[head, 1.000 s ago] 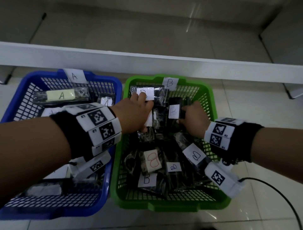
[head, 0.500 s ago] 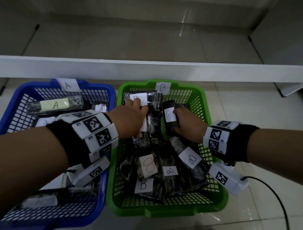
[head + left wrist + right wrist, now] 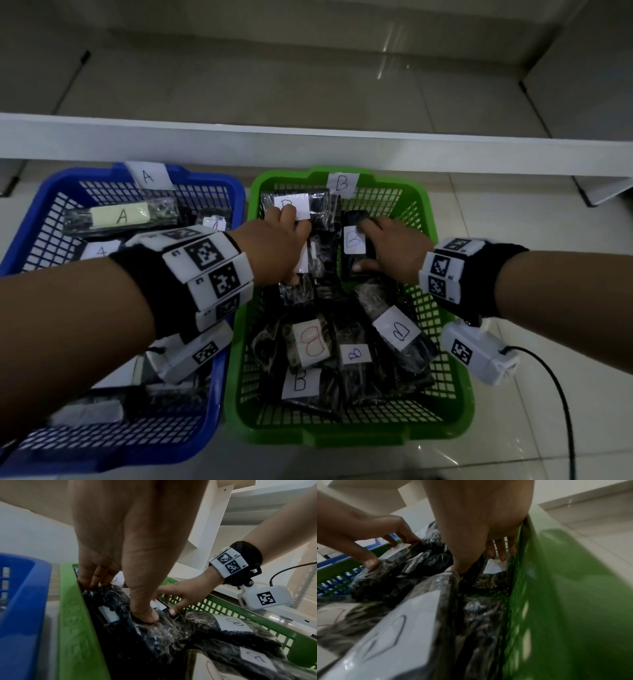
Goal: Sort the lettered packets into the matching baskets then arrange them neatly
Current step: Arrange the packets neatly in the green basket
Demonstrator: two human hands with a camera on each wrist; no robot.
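Two hands (image 3: pixel 274 250) (image 3: pixel 394 250) on packets (image 3: pixel 354 240) in green basket (image 3: pixel 445 404)

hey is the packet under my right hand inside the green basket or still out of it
Inside. The right hand grips a B packet at the far end of the green basket, within its mesh walls, among other B packets.

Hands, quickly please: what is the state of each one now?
Left hand: fingers and thumb grip a black packet in the green basket.
Right hand: holds the B-labelled packet there.
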